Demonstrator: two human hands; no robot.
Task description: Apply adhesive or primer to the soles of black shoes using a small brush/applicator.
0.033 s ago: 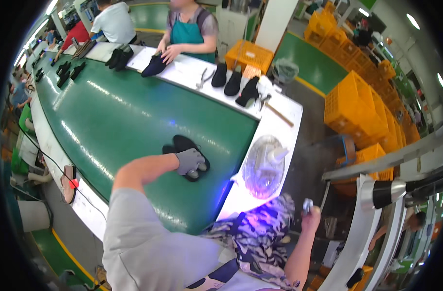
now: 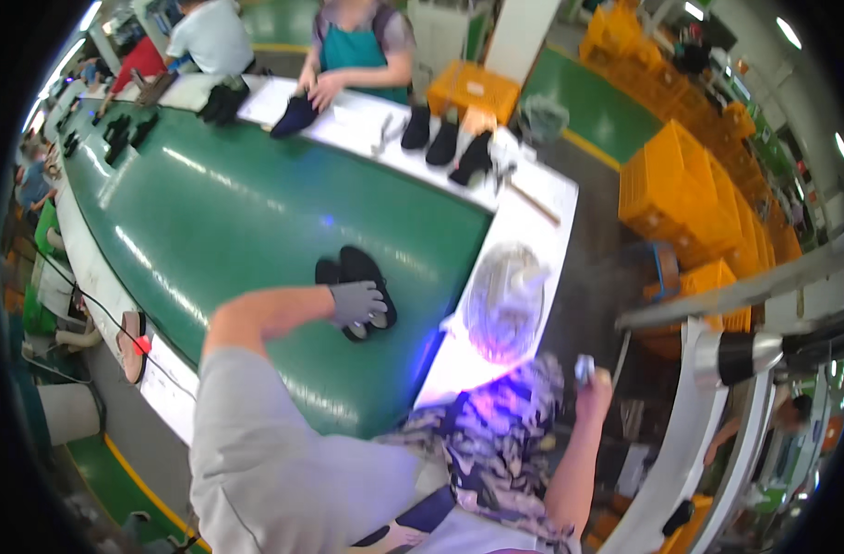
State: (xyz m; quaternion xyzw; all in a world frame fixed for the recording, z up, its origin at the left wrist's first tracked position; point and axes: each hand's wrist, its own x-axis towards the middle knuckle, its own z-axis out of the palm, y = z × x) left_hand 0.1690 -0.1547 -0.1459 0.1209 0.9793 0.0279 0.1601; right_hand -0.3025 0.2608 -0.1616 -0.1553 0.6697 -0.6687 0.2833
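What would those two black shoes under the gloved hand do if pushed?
The black shoes would probably slide rather than roll, lying long and low on the shiny green surface. Their open tops may flex when squeezed.

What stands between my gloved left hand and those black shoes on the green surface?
Nothing visible stands in the way: your gloved left hand is already at the black shoes, overlapping their near ends in this view.
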